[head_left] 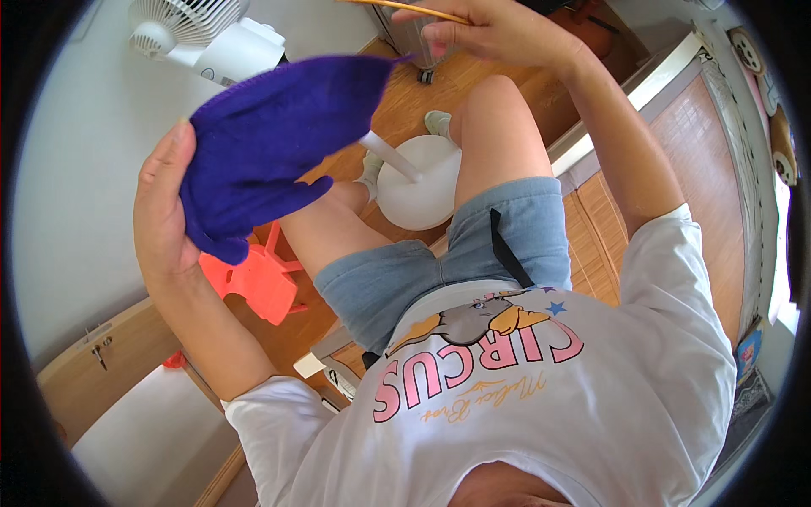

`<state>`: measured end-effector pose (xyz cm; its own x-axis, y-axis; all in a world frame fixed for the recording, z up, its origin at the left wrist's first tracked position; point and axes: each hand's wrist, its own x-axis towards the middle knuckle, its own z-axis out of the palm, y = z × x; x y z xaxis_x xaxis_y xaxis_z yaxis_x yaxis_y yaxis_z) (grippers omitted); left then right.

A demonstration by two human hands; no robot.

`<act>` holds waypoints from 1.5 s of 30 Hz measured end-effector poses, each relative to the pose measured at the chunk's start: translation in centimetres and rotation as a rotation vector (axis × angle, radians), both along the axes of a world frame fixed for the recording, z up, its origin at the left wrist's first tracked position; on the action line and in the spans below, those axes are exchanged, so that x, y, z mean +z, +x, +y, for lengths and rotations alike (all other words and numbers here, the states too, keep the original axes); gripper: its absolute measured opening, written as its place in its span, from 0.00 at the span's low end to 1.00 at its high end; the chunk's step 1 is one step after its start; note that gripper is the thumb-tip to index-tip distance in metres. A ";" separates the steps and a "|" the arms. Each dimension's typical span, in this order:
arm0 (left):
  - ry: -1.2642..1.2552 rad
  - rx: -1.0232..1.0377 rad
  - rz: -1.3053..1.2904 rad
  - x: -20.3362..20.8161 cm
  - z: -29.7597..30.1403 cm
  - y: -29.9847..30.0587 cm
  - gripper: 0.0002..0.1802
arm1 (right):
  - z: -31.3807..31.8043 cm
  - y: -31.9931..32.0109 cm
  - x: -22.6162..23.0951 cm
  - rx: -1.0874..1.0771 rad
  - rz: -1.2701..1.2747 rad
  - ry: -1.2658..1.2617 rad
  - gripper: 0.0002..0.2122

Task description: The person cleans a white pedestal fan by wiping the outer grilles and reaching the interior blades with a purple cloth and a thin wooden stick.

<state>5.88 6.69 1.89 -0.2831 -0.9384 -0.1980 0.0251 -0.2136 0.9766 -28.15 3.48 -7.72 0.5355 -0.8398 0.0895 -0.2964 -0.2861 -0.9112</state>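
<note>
A deep purple piece of cloth (279, 127) hangs from my left hand (165, 198), spread out to the right. My left thumb lies on its near side, and the other fingers are mostly behind the hand or cloth. Its lower edge folds into a loose flap, and the far right corner tapers to a narrow tip. Just above and right of that tip, my right hand (498, 34) grips a thin tan stick (414, 8) between thumb and fingers. Part of the stick runs out of view at the top. Whether a thread joins cloth and hand, I cannot tell.
A white fan (194, 34) stands at the upper left. Below the cloth is an orange-red plastic chair (262, 283). A white round base with a pole (418, 190) rises between my legs. Keys hang in a wooden drawer front (106, 342) at left; a bed edge (625, 101) lies right.
</note>
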 end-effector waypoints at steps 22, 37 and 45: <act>-0.142 -0.144 -0.354 -4.0 -2.1 -4.6 0.21 | 5.3 8.6 -2.9 0.371 -0.796 0.386 0.07; -0.360 0.114 -0.169 -4.0 -0.8 -3.4 0.11 | 1.8 9.3 -3.3 -0.462 -0.517 -0.143 0.13; -0.300 0.170 0.069 -3.8 -4.0 -4.9 0.10 | 2.1 11.9 -0.2 -0.137 -0.317 -0.229 0.34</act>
